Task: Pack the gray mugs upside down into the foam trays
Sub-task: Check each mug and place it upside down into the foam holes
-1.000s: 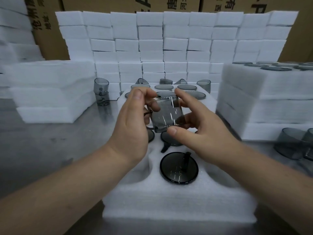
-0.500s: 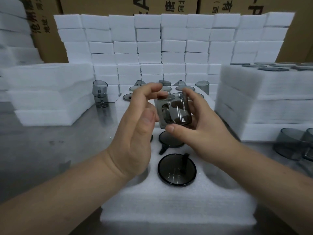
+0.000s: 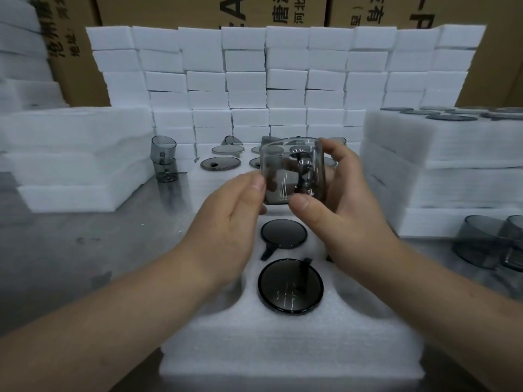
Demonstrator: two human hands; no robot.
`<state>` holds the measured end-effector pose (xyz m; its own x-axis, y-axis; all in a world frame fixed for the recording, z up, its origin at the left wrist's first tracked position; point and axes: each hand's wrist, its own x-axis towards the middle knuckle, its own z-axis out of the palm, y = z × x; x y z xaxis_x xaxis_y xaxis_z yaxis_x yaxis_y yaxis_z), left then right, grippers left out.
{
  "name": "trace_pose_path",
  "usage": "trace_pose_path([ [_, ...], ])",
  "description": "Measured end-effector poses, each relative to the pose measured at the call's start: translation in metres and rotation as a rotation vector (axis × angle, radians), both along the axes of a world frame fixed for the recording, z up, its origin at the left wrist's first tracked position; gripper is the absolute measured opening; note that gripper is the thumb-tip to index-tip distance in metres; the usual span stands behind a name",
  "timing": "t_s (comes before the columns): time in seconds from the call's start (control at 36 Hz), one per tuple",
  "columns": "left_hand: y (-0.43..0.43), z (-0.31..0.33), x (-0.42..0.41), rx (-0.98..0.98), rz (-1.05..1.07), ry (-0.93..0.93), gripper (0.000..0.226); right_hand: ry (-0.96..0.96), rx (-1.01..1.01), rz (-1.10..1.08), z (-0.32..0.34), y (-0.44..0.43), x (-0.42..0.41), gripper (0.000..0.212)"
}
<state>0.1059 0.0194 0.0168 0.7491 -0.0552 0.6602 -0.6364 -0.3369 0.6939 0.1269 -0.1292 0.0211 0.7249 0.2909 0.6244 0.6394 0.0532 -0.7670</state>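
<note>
Mug (image 3: pixel 291 171), gray, see-through: held in the air above the middle of the foam tray (image 3: pixel 283 340), in no pocket. The handle shows through the wall on the far side. Which end is up cannot be told.

Left grip (image 3: pixel 226 219): closed on the mug's left side, thumb tip against the wall, fingers showing dimly through the wall.

Right grip (image 3: pixel 348 210): wrapped round the mug's right side, thumb across the lower front, fingers behind.

Foam tray: white, lying on the tabletop (image 3: pixel 70 250) straight ahead. Its middle column holds a nearest mug (image 3: pixel 290 285) upside down, base up, and a second mug (image 3: pixel 283 233) just beyond it, likewise inverted. A hollow pocket (image 3: pixel 349 292) lies right of the nearest mug, and another lies partly under the left forearm. More far-row mugs (image 3: pixel 220 163) sit at the tray's back end.

Stacked pair of mugs (image 3: pixel 164 159): on the tabletop left of the tray, one on the other.

Loose mugs (image 3: pixel 481 241): at the right edge, blurred.

Left foam stack (image 3: pixel 76 154) and right foam stack (image 3: pixel 441 171): flanking the tray, and the right one carries packed mugs (image 3: pixel 450 117) on top.

Foam blocks (image 3: pixel 283 80): walled up behind, with cardboard boxes (image 3: pixel 198 9) behind them.
</note>
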Motion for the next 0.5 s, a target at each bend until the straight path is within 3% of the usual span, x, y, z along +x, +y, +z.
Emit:
trace_pose_path([
  [0.11,-0.0002,-0.0001,-0.0007,0.002,-0.068,0.013,0.056,-0.038,-0.089,-0.021,0.0015,0.0004,-0.0021,0.064],
  [0.25,-0.0012,0.0028,-0.0027,-0.047,-0.115,0.027,0.033,-0.071,-0.175,-0.06,0.0068,0.0015,-0.0048,0.064],
  [0.36,-0.0012,0.0043,-0.0038,-0.111,-0.128,0.011,0.037,-0.111,-0.234,-0.129,0.0084,0.0024,-0.0071,0.058],
  [0.42,-0.0013,0.0056,-0.0048,-0.155,-0.102,0.004,0.033,-0.088,-0.219,-0.144,0.0085,0.0025,-0.0065,0.066],
  [0.5,-0.0011,0.0071,-0.0048,-0.164,-0.042,-0.021,0.04,-0.043,-0.158,-0.137,0.0069,0.0022,-0.0043,0.061],
])
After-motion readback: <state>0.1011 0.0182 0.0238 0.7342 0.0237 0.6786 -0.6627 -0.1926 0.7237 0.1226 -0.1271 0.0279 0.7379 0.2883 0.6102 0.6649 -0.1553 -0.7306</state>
